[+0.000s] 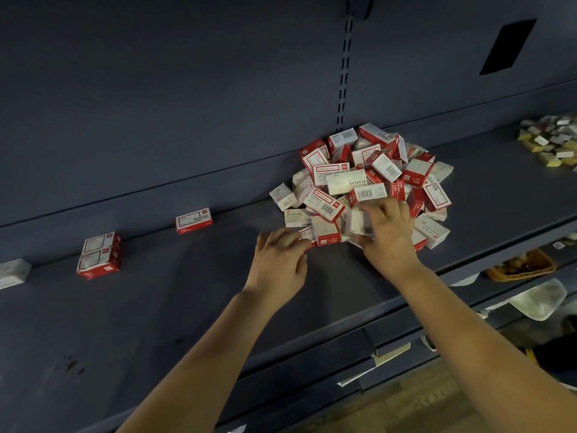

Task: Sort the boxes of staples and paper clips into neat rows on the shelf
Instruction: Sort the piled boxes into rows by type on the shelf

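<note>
Head view looks down on a dark blue-grey shelf [156, 307] that runs across the frame, with its back panel filling the upper half. A loose pile of red-and-white boxes [365, 182] lies just right of centre, pushed against the back panel below a slotted upright [345, 73]; several boxes read STAPLES, others show barcodes, and they lie at all angles over one another.

The left hand [279, 260] sits at the pile's lower left edge, fingers curled onto a small box [307, 235] there; whether it truly pinches the box or only rests on it I cannot tell. The right hand [388, 228] reaches into the front of the pile and its fingers wrap a blurred white box [359, 225] with a barcode, other boxes crowding it on every side.

Left of the pile, well apart, a single red-and-white box [194, 220] stands alone by the back panel. Further left sits a stack of two boxes [100, 255], one on the other, and at the far left edge a pale box [12, 272] is partly cut off.

In the upper right, a heap of small yellow and white items [551, 143] rests on the same shelf. Below the shelf edge at right, a wicker basket [521, 265] and a white tray [541, 300] show on a lower level.
</note>
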Available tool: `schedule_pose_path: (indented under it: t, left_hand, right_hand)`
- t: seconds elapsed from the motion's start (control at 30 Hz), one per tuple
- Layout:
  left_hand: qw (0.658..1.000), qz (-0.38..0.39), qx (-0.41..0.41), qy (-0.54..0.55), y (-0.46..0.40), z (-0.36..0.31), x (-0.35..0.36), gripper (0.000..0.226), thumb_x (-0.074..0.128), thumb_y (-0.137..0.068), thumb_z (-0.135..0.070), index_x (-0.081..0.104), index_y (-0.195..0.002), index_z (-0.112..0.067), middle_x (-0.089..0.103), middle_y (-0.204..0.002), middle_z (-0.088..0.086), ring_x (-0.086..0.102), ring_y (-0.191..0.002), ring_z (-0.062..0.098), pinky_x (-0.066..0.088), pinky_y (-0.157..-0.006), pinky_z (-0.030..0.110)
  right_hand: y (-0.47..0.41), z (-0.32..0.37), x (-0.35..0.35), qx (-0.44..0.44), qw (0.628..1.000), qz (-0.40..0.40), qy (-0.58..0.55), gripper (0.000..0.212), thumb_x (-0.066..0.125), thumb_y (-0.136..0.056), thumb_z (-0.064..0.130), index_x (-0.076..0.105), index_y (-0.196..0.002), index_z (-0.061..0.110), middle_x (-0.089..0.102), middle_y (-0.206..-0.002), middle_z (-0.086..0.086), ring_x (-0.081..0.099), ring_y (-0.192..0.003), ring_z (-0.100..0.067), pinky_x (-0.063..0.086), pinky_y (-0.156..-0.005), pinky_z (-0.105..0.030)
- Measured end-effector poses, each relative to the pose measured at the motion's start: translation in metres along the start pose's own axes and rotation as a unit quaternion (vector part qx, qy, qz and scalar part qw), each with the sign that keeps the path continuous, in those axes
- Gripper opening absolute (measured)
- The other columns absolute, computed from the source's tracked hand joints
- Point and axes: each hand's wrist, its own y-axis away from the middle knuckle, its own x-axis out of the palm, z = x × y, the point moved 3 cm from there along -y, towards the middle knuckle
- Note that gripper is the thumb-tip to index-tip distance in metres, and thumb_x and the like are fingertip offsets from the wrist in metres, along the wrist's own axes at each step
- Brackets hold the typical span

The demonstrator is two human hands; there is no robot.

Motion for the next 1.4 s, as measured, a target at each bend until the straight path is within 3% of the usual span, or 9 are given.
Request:
schedule_pose_path:
  t: [0.23, 0.47, 0.6, 0.8, 1.03, 1.1, 1.2, 1.27, 1.4]
  left_hand:
    - [1.000, 0.007, -0.008, 0.010, 0.000, -0.001, -0.002, 0.021, 0.057, -0.073, -0.014, 0.070, -0.090, -0.011, 0.068, -0.095, 0.002, 0.064, -0.091, 0.024, 0.046, -0.081, 0.039]
    - [0.996, 0.023, -0.026, 0.081, 0.006, -0.001, -0.006, 0.040, 0.064, -0.075, -0.014, 0.064, -0.114, -0.006, 0.066, -0.111, 0.010, 0.062, -0.103, 0.029, 0.042, -0.089, 0.038]
    - [0.988, 0.036, -0.037, 0.148, 0.010, -0.002, -0.012, 0.061, 0.074, -0.076, -0.016, 0.050, -0.132, -0.007, 0.060, -0.124, 0.012, 0.054, -0.116, 0.027, 0.040, -0.097, 0.037]
    - [0.990, -0.005, -0.005, 0.144, 0.018, 0.000, -0.025, 0.053, 0.070, -0.071, -0.028, 0.061, -0.117, -0.005, 0.066, -0.111, 0.010, 0.061, -0.100, 0.023, 0.048, -0.083, 0.029]
    - [0.988, -0.021, -0.048, 0.145, 0.048, 0.021, -0.042, 0.047, 0.065, -0.076, -0.036, 0.061, -0.114, -0.009, 0.066, -0.108, 0.004, 0.057, -0.101, 0.013, 0.046, -0.081, 0.024]
    - [0.985, -0.025, -0.082, 0.151, 0.062, 0.030, -0.048, 0.049, 0.065, -0.076, -0.032, 0.060, -0.119, -0.009, 0.065, -0.113, 0.005, 0.058, -0.106, 0.017, 0.046, -0.085, 0.022]
    - [0.975, -0.037, -0.124, 0.179, 0.085, 0.043, -0.059, 0.055, 0.065, -0.079, -0.030, 0.054, -0.128, -0.010, 0.061, -0.121, 0.001, 0.055, -0.111, 0.010, 0.044, -0.090, 0.015]
    - [0.967, -0.060, -0.145, 0.200, 0.099, 0.050, -0.068, 0.057, 0.068, -0.078, -0.027, 0.052, -0.130, -0.008, 0.058, -0.119, -0.005, 0.052, -0.112, 0.003, 0.041, -0.092, 0.009]
    - [0.950, -0.100, -0.190, 0.227, 0.126, 0.068, -0.088, 0.054, 0.071, -0.076, -0.019, 0.056, -0.125, -0.004, 0.062, -0.105, -0.007, 0.056, -0.103, -0.002, 0.040, -0.088, 0.004]
  right_hand:
    - [0.010, 0.014, -0.007, -0.039, 0.997, -0.032, -0.060, 0.064, 0.089, -0.046, 0.005, 0.065, -0.105, 0.004, 0.056, -0.102, -0.020, 0.052, -0.092, -0.040, 0.040, -0.076, -0.041]
    - [0.023, 0.040, -0.013, 0.006, 0.957, 0.047, -0.285, 0.044, 0.078, -0.066, -0.001, 0.055, -0.103, 0.006, 0.057, -0.101, -0.005, 0.056, -0.090, -0.016, 0.047, -0.070, -0.019]
    - [0.032, 0.049, -0.008, 0.074, 0.898, 0.140, -0.411, 0.050, 0.077, -0.066, -0.002, 0.051, -0.098, 0.026, 0.061, -0.101, 0.010, 0.061, -0.094, -0.008, 0.050, -0.078, -0.022]
    - [0.036, 0.065, -0.006, 0.147, 0.796, 0.184, -0.558, 0.053, 0.065, -0.065, -0.026, 0.051, -0.097, 0.015, 0.063, -0.098, 0.000, 0.062, -0.093, -0.004, 0.054, -0.077, -0.026]
    - [0.044, 0.084, 0.005, 0.119, 0.808, 0.224, -0.531, 0.057, 0.068, -0.069, -0.015, 0.055, -0.109, 0.024, 0.063, -0.110, -0.002, 0.061, -0.103, -0.014, 0.052, -0.084, -0.027]
    - [0.046, 0.097, 0.010, 0.135, 0.776, 0.243, -0.566, 0.051, 0.062, -0.072, -0.017, 0.057, -0.108, 0.020, 0.065, -0.105, -0.004, 0.064, -0.099, -0.017, 0.054, -0.080, -0.028]
    - [0.051, 0.119, 0.021, 0.230, 0.654, 0.282, -0.663, 0.037, 0.044, -0.082, -0.020, 0.058, -0.099, 0.010, 0.069, -0.094, -0.008, 0.067, -0.091, -0.024, 0.057, -0.067, -0.032]
    - [0.055, 0.137, 0.028, 0.284, 0.588, 0.305, -0.693, 0.015, 0.045, -0.085, -0.004, 0.054, -0.086, 0.008, 0.071, -0.089, -0.010, 0.069, -0.085, -0.026, 0.057, -0.062, -0.035]
    - [0.063, 0.174, 0.043, 0.320, 0.562, 0.330, -0.688, 0.013, 0.055, -0.077, 0.016, 0.044, -0.072, 0.009, 0.071, -0.085, -0.013, 0.070, -0.079, -0.025, 0.057, -0.062, -0.034]
